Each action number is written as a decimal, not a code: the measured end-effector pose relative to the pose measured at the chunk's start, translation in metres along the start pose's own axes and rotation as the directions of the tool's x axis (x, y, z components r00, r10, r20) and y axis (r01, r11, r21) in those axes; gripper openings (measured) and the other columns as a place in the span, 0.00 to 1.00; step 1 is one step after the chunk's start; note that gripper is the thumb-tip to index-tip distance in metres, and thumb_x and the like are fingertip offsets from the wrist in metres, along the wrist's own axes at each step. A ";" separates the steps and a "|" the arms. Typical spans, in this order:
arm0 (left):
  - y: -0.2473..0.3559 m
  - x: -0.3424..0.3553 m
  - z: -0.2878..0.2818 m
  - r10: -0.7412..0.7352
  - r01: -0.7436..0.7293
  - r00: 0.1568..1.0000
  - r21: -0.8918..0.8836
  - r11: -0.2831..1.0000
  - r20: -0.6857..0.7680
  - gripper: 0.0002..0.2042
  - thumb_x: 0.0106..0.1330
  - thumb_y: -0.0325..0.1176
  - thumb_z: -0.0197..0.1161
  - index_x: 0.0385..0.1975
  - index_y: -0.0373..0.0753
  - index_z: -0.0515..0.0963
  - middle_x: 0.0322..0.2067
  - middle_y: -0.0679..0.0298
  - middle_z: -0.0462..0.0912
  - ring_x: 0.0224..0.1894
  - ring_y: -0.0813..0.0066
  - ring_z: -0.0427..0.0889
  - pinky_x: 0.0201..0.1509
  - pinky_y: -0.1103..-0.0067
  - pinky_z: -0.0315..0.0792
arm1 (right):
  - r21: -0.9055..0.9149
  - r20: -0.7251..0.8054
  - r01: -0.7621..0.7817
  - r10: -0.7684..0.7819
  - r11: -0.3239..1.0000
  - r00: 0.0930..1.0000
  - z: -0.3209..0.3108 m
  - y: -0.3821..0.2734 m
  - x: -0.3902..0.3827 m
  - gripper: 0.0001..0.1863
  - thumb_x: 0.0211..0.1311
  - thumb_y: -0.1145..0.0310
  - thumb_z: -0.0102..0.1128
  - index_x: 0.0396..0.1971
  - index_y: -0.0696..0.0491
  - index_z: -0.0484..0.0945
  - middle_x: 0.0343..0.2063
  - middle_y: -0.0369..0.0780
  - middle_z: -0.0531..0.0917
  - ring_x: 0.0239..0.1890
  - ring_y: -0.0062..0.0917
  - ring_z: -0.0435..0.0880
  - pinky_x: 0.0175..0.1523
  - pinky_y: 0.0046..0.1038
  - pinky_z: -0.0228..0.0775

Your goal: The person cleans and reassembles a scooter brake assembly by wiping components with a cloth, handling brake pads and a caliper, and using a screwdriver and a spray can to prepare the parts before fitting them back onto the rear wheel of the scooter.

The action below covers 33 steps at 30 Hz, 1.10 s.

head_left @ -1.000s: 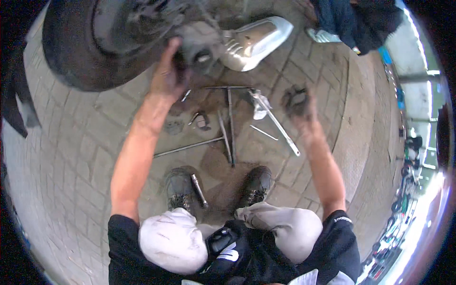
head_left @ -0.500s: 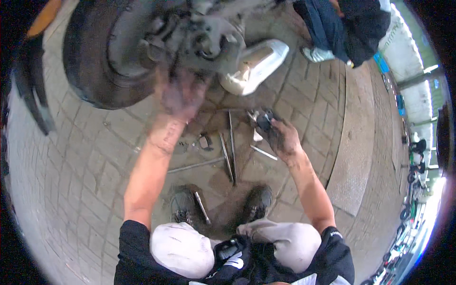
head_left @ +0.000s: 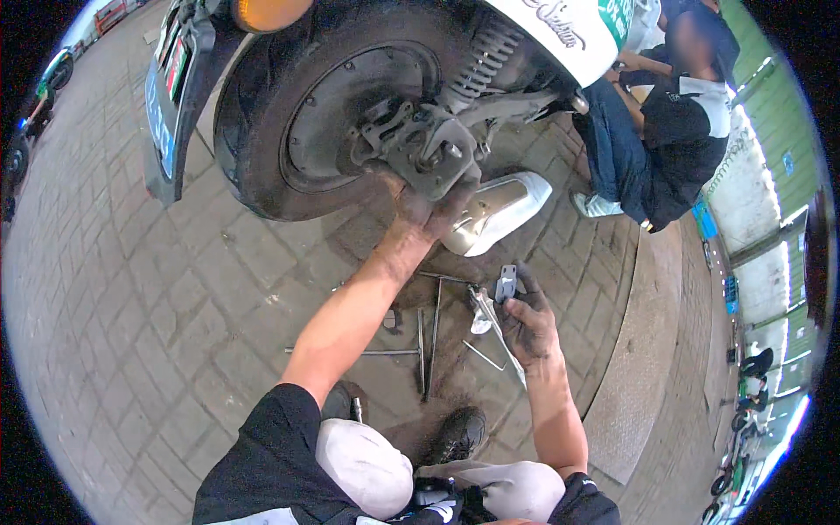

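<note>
My left hand [head_left: 422, 208] reaches up to the scooter wheel's hub, its fingers wrapped around the lower edge of a dark metal bracket [head_left: 435, 157]. Part of those fingers is hidden behind the bracket. In my right hand [head_left: 532, 332], lower and to the right, a small grey brake pad [head_left: 507, 283] with holes in its plate is pinched upright between thumb and fingers. Both hands are blackened with grime. The large black tyre [head_left: 245, 149] stands behind the left hand, with a coil spring [head_left: 486, 66] above the hub.
Below my hands lie T-handle wrenches [head_left: 436, 337], a hex key [head_left: 483, 354] and a small dark pad [head_left: 391, 320]. A white and brown cover [head_left: 500, 213] rests right of the hub. Another person [head_left: 674, 131] crouches at upper right. A metal plate [head_left: 634, 376] covers paving at right.
The view has swung so that more of the wheel and scooter shows. My left hand, blurred before, now grips the bracket. My right hand has turned, bringing the brake pad upright.
</note>
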<state>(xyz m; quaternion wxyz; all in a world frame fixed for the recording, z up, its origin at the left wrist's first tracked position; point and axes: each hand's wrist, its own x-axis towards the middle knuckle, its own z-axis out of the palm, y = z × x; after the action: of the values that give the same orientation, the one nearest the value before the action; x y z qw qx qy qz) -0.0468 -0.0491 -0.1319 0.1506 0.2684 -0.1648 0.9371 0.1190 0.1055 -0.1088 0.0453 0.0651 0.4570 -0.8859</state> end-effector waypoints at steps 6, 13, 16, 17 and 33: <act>-0.019 0.014 0.037 0.030 0.015 0.990 0.310 0.951 -0.138 0.55 0.24 0.74 0.54 0.55 0.40 0.58 0.52 0.56 0.64 0.54 0.55 0.63 0.61 0.58 0.54 | -0.424 0.080 0.272 -0.263 0.864 0.961 0.018 -0.031 0.000 0.26 0.43 0.81 0.60 0.47 0.61 0.66 0.38 0.43 0.76 0.40 0.25 0.76 0.47 0.25 0.69; -0.027 -0.009 0.029 0.199 0.074 0.929 0.685 0.725 -0.311 0.34 0.48 0.52 0.63 0.51 0.40 0.61 0.48 0.60 0.68 0.50 0.66 0.69 0.55 0.69 0.65 | -0.755 0.636 0.535 -0.627 -0.381 0.451 0.090 -0.060 0.014 0.18 0.37 0.78 0.63 0.35 0.56 0.76 0.29 0.41 0.79 0.27 0.27 0.79 0.33 0.22 0.71; -0.028 -0.009 0.015 0.234 0.078 0.924 0.749 0.658 -0.303 0.29 0.50 0.49 0.63 0.48 0.39 0.64 0.45 0.63 0.71 0.47 0.69 0.70 0.53 0.73 0.66 | -0.677 0.728 0.555 -0.551 -0.483 0.408 0.093 -0.049 0.038 0.17 0.36 0.76 0.63 0.33 0.54 0.76 0.28 0.40 0.77 0.32 0.32 0.76 0.35 0.29 0.70; -0.026 -0.009 0.013 0.222 0.101 0.925 0.762 0.640 -0.309 0.28 0.50 0.48 0.63 0.47 0.38 0.65 0.44 0.64 0.71 0.46 0.70 0.71 0.52 0.73 0.66 | -0.677 0.733 0.550 -0.520 -0.489 0.439 0.092 -0.044 0.044 0.15 0.37 0.76 0.62 0.32 0.55 0.76 0.28 0.40 0.77 0.33 0.32 0.76 0.35 0.29 0.70; -0.015 -0.023 0.013 0.115 0.121 0.965 0.790 0.601 -0.235 0.29 0.55 0.57 0.52 0.51 0.43 0.63 0.45 0.63 0.72 0.45 0.71 0.73 0.48 0.76 0.70 | -0.834 0.527 0.489 -0.629 -0.255 0.572 0.078 -0.025 0.068 0.14 0.38 0.74 0.63 0.31 0.50 0.78 0.41 0.45 0.68 0.36 0.37 0.73 0.39 0.31 0.68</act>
<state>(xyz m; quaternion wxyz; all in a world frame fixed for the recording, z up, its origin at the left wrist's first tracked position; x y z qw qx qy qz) -0.0168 -0.0446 -0.1307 0.0368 0.1815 0.2931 0.9380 0.0424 0.0550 -0.0549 -0.3624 -0.1518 0.8817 -0.2611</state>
